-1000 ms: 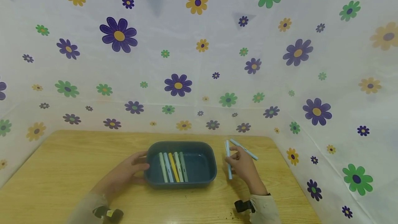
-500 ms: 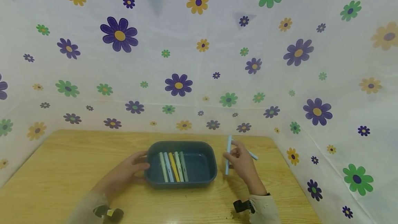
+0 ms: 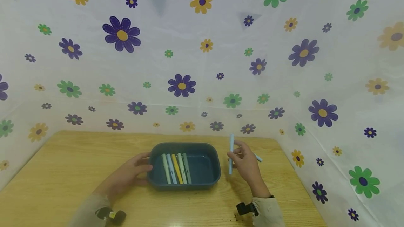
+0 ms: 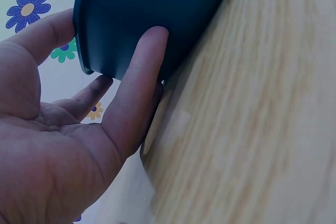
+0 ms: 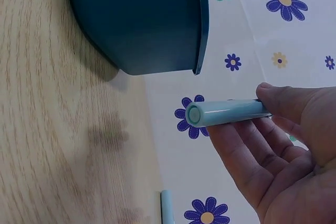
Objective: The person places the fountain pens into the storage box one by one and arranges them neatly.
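Observation:
A dark teal rectangular bin (image 3: 202, 186) stands on the wooden table in the head view. Inside it, several capped pens (image 3: 177, 169) lie side by side: pale green, light blue, yellow and grey-green. My left hand (image 3: 134, 171) touches the bin's left end, fingers spread against the outer wall (image 4: 121, 19). Right of the bin, my right hand (image 3: 246, 160) pinches a light blue pen (image 3: 231, 153) between thumb and fingers, raised off the table. The pen's round end (image 5: 194, 114) faces the right wrist camera. Another light blue pen (image 3: 258, 158) lies on the table, partly hidden behind that hand.
The wooden table (image 3: 88, 157) extends around the bin. A white flower-patterned sheet (image 3: 202, 62) hangs behind it and along both sides. Small dark specks (image 3: 236, 217) dot the table near the right wrist.
My right hand has lifted the light blue pen slightly and turned it more upright in the head view, covering more of the pen on the table. My left hand and the bin have stayed put.

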Motion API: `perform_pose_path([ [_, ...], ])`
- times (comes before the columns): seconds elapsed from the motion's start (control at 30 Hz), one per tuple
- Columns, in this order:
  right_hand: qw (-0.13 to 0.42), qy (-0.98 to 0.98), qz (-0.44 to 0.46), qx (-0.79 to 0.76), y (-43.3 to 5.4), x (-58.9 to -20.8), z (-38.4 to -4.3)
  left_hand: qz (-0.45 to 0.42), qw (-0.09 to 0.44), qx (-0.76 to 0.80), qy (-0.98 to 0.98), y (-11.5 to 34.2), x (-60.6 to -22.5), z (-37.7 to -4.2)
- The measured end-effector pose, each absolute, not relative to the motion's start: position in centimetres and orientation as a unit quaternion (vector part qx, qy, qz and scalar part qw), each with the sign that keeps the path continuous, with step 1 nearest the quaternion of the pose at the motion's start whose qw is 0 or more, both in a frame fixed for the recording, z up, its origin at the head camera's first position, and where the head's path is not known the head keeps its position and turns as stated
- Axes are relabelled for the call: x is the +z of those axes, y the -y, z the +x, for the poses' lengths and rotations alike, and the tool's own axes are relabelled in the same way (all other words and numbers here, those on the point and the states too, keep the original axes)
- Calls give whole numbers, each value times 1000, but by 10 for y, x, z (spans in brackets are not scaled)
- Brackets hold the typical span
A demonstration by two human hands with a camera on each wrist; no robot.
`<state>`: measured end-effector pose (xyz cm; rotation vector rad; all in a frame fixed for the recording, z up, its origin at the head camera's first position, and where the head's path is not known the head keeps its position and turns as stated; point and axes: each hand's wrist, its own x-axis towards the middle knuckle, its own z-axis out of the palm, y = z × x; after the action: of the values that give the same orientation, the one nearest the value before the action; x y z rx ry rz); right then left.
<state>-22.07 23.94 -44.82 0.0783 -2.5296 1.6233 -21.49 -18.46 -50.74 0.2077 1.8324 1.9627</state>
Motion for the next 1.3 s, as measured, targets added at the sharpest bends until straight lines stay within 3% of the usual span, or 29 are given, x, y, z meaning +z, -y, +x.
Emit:
perform_pose_path([
  [1.3,99,817,20,568,-236,-450,-220,85,215,704,-671,184,-509,-216],
])
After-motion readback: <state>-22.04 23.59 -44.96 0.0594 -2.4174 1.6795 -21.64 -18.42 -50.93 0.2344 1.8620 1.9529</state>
